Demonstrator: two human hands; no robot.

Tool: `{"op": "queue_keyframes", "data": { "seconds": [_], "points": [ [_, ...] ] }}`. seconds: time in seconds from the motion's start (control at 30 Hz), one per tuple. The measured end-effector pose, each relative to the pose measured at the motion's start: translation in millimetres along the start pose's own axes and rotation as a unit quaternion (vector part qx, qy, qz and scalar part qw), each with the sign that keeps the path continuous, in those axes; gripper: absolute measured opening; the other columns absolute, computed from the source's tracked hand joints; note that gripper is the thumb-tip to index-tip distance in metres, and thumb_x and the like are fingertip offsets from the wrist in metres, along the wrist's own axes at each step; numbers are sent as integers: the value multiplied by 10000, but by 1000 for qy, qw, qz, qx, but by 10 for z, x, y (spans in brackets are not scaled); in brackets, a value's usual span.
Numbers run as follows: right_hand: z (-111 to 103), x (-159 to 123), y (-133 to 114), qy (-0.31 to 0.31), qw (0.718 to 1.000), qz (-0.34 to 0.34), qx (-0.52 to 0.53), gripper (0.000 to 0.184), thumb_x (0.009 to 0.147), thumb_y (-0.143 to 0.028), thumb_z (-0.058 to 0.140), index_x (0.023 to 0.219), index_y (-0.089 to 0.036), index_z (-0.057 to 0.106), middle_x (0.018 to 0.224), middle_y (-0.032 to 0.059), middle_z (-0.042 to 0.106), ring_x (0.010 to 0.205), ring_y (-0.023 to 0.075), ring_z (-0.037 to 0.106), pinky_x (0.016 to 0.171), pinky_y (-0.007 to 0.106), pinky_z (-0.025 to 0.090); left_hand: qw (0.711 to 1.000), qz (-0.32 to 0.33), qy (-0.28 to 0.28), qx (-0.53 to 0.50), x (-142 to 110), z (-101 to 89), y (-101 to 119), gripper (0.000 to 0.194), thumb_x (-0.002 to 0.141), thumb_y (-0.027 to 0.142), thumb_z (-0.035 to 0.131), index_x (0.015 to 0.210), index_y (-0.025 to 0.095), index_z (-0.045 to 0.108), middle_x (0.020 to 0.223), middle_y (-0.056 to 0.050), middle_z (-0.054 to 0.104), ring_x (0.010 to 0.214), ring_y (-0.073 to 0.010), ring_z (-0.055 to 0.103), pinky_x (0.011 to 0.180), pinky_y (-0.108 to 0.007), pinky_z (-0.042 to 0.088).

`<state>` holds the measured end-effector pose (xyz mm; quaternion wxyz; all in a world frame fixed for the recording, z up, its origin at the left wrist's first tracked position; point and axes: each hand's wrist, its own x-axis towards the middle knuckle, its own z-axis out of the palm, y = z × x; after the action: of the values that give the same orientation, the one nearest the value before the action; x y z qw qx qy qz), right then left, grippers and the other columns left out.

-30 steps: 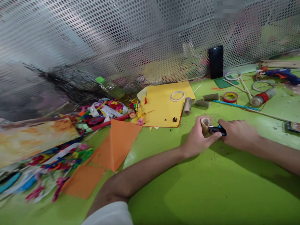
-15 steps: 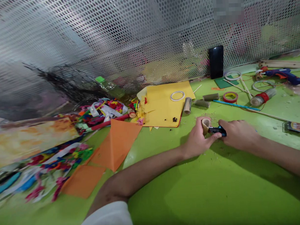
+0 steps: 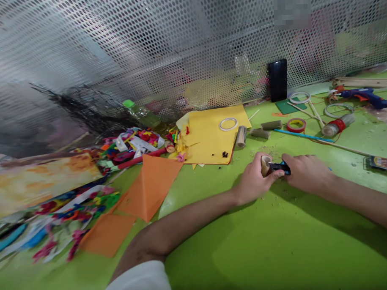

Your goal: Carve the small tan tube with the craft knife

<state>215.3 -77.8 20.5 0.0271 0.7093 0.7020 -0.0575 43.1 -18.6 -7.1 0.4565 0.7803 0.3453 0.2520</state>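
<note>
Tube [image 3: 264, 168] is sitting inside the left hand [image 3: 253, 176], whose fingers are wrapping it while its open end is facing up. The right hand [image 3: 308, 170] is gripping a black tool [image 3: 280, 168], probably a knife, which is pointing at the tube's rim. The left thumb is lying along this tool, so a slip could, I think, be cutting it; the cause would be pushing too hard, or the round tube turning inside the grip. The wall may also be splitting if force is pressing on one spot.

Just beyond the grip, crumbs [image 3: 263, 150] are lying on the table [image 3: 247, 244]; under the fingers, they could be making the hold less sure. Farther beyond, two short pieces [image 3: 260, 133] are lying near each other, and a bump could be rolling them. Farthest, a phone [image 3: 278, 80] is leaning against the mesh [image 3: 209, 55]; a shaking table might be tipping it.
</note>
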Motion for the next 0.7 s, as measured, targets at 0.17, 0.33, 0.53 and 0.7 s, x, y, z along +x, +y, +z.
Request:
{"op": "queue_keyframes", "data": {
  "seconds": [0.17,0.33,0.53,0.7],
  "points": [
    [-6,21,4,-5,1000,6,1,242,831,-280,469,1018,-193,594,831,121,727,649,243,650,512,314,204,1000,-24,-8,-8,16,1,-3,505,796,541,702,1085,198,470,824,20,514,732,-124,484,676,-261,424],
    [-3,25,17,-5,1000,-9,-3,281,839,-298,451,1044,-188,608,823,121,726,642,241,641,520,312,226,1000,1,-11,-16,9,-4,31,553,809,537,688,1175,201,443,915,0,527,743,-116,481,703,-272,433],
    [-5,14,11,-7,1000,-7,-6,279,825,-288,459,1040,-188,606,813,118,725,654,241,652,517,315,198,999,32,-14,-23,13,-4,13,518,822,487,694,1172,193,452,939,-14,538,802,-134,509,739,-281,437],
    [0,2,5,-3,1000,-15,-3,254,823,-294,472,1016,-192,601,809,113,724,650,243,653,507,320,179,1000,17,-18,0,10,-3,-21,499,792,513,712,1073,190,454,701,71,403,622,-94,382,595,-240,341]
  ]
}}
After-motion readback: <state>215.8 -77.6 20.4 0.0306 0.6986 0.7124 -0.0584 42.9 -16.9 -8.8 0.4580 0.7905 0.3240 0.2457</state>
